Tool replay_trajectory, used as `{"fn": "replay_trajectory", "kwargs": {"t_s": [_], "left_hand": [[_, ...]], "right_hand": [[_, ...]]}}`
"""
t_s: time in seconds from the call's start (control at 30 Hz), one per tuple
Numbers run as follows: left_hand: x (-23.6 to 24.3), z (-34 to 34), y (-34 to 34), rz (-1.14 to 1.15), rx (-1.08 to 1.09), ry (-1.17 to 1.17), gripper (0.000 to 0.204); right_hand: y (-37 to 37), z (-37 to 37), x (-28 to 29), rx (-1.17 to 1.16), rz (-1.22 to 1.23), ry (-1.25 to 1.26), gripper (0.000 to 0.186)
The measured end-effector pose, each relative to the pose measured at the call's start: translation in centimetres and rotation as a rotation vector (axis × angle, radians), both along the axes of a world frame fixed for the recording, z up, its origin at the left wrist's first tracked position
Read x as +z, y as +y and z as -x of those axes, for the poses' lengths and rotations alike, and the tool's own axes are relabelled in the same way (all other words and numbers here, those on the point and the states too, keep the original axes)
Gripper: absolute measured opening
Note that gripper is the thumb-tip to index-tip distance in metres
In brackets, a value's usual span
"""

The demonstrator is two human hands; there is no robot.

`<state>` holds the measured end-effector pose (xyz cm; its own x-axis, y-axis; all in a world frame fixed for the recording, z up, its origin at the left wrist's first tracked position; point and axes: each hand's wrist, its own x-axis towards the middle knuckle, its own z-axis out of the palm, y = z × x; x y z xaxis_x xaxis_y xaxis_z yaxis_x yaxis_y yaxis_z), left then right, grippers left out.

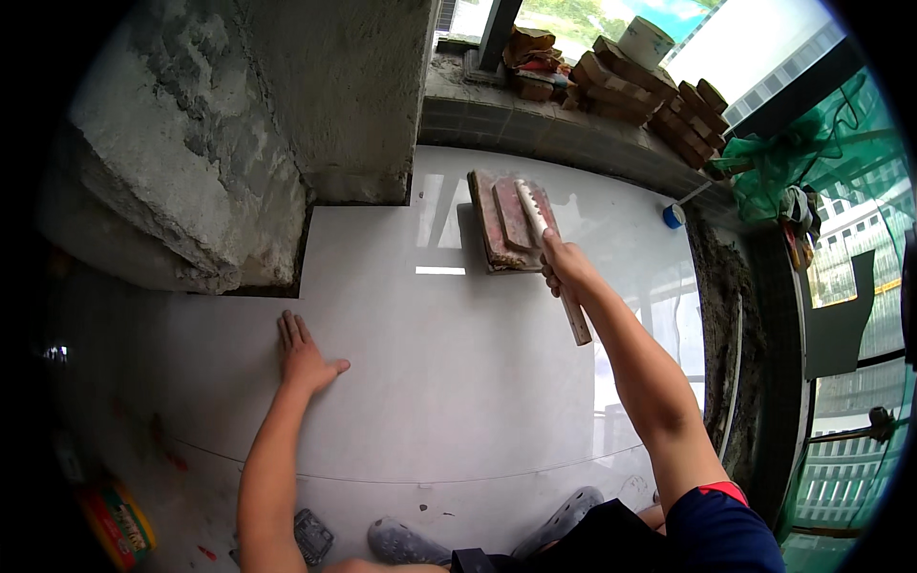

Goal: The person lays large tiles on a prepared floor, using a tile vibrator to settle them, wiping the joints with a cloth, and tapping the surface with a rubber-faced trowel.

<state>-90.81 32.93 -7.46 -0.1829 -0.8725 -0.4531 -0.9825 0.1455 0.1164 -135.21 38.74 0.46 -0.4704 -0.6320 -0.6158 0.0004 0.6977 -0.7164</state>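
A large glossy white floor tile (411, 372) lies below me, notched around the concrete column. My left hand (304, 363) rests flat on it near the column's corner, fingers stretched and thumb out, holding nothing. Farther off to the right, my right hand (565, 267) is wrapped around the pale handle of a tile tamper (501, 224). That tool has a worn reddish square head of stacked plates, smeared with mortar. Its head is over the tile's far part, seemingly tilted; whether it touches the tile I cannot tell.
The rough concrete column (363, 124) stands at the far left. Bricks (621, 81) are piled on the window ledge. A blue roll (673, 217) sits by the right edge, near green netting (793, 134). A yellow-rimmed bucket (122, 525) and a dark grey object (313, 537) are near my left side.
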Motion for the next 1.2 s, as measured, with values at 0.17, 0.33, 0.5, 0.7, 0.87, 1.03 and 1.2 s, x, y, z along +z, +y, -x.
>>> {"fn": "replay_trajectory", "kwargs": {"t_s": [0.17, 0.33, 0.5, 0.7, 0.87, 1.03, 1.2], "left_hand": [[0.1, 3.3, -0.6, -0.028, -0.252, -0.135, 0.123], [0.5, 11.1, -1.9, -0.051, -0.631, -0.332, 0.118], [1.4, 15.6, -2.2, -0.008, -0.537, -0.292, 0.122], [0.8, 17.3, -2.3, -0.017, -0.494, -0.252, 0.122], [1.2, 16.4, -2.4, -0.028, -0.497, -0.293, 0.122], [1.3, 17.5, -2.5, -0.005, -0.494, -0.266, 0.120], [1.9, 18.6, -2.3, -0.025, -0.508, -0.332, 0.118]], "right_hand": [[1.9, 1.8, -5.1, -0.044, 0.121, 0.448, 0.056], [-1.9, 4.7, -1.3, 0.057, -0.087, 0.056, 0.054], [-3.1, 4.2, 1.3, 0.045, 0.167, 0.268, 0.058], [-4.1, 2.2, -3.9, 0.102, -0.064, 0.144, 0.061], [-4.7, 1.7, 0.0, 0.140, 0.105, 0.186, 0.060], [-3.3, 1.1, -4.6, 0.158, -0.019, 0.269, 0.063], [-3.3, 7.9, 0.7, 0.104, 0.002, -0.014, 0.053]]}}
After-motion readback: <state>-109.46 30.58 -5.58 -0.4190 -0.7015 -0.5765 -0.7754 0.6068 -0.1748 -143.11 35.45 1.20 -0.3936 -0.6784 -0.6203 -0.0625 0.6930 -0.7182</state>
